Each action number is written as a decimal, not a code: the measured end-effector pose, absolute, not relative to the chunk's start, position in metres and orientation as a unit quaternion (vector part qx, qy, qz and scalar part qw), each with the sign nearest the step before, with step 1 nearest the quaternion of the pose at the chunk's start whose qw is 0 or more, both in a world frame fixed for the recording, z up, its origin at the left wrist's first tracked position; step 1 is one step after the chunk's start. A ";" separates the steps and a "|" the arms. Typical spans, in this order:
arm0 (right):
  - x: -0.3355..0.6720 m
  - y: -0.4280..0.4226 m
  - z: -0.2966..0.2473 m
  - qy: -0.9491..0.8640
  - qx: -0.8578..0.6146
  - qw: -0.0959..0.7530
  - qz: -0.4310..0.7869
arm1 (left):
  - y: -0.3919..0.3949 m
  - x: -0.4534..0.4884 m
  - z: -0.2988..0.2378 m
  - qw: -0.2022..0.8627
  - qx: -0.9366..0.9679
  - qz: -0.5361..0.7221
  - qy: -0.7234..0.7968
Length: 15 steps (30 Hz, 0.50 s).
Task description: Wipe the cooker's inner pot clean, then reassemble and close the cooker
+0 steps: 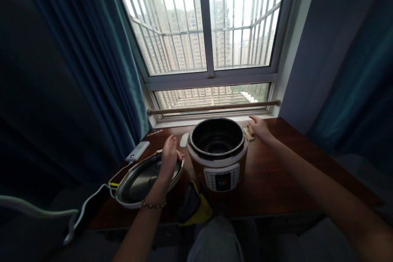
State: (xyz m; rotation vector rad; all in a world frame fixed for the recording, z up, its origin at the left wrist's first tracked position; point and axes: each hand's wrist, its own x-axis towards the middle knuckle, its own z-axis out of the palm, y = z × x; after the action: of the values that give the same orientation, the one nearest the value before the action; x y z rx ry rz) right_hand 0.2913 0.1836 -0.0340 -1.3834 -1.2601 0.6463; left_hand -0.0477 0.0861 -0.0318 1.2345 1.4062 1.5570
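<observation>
An electric pressure cooker [225, 176] stands on the wooden table with its top uncovered, and its dark inner pot [217, 137] looks bare inside. Left of the cooker lies its round lid [138, 182], inner metal side up. My left hand [169, 155] is over the lid's right edge, fingers extended, apart from the cooker's left handle [184, 140]. At the cooker's right side is my right hand [259, 128], its index finger stretched out and the other fingers bent beside the right handle [250, 134]. Whether those fingers touch the handle is unclear. Neither hand appears to hold anything.
A yellow and grey cloth [196, 206] lies at the table's front edge, close to the cooker. A white power bank [138, 151] with a cable [119, 170] is at the left. Behind stand a barred window [211, 32] and a rail [215, 107]; blue curtains [92, 49] hang beside.
</observation>
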 end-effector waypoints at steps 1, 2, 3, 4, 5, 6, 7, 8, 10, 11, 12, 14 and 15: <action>0.297 0.184 -0.035 -0.529 -0.595 0.547 0.258 | 0.089 -0.051 -0.033 0.353 0.465 0.594 0.553; 0.301 0.185 -0.036 -0.527 -0.605 0.543 0.248 | 0.092 -0.054 -0.036 0.366 0.455 0.586 0.562; 0.305 0.185 -0.040 -0.527 -0.613 0.536 0.244 | 0.094 -0.056 -0.039 0.383 0.448 0.576 0.567; 0.307 0.185 -0.044 -0.529 -0.618 0.528 0.244 | 0.096 -0.057 -0.042 0.402 0.444 0.568 0.565; 0.308 0.185 -0.048 -0.533 -0.620 0.520 0.248 | 0.098 -0.058 -0.046 0.418 0.442 0.565 0.558; 0.308 0.185 -0.053 -0.537 -0.621 0.512 0.253 | 0.099 -0.058 -0.049 0.429 0.442 0.565 0.549; 0.308 0.185 -0.057 -0.540 -0.621 0.507 0.258 | 0.100 -0.057 -0.052 0.436 0.442 0.567 0.541; 0.308 0.185 -0.060 -0.542 -0.621 0.502 0.261 | 0.101 -0.057 -0.055 0.442 0.441 0.570 0.535; 0.307 0.185 -0.064 -0.544 -0.621 0.498 0.265 | 0.101 -0.057 -0.058 0.445 0.440 0.573 0.529; 0.307 0.185 -0.065 -0.543 -0.622 0.497 0.265 | 0.101 -0.057 -0.059 0.447 0.439 0.574 0.528; 0.307 0.184 -0.065 -0.542 -0.623 0.497 0.266 | 0.102 -0.057 -0.059 0.449 0.438 0.575 0.525; 0.307 0.182 -0.065 -0.541 -0.624 0.495 0.269 | 0.102 -0.058 -0.059 0.455 0.436 0.579 0.518; 0.308 0.180 -0.065 -0.540 -0.624 0.495 0.271 | 0.103 -0.058 -0.059 0.460 0.435 0.579 0.514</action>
State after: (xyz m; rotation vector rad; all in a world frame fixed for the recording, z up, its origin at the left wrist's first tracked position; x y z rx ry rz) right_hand 0.3076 0.1804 -0.0653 -1.5138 -1.3099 0.6574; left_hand -0.0575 0.1030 -0.0591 1.0711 1.2644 1.4267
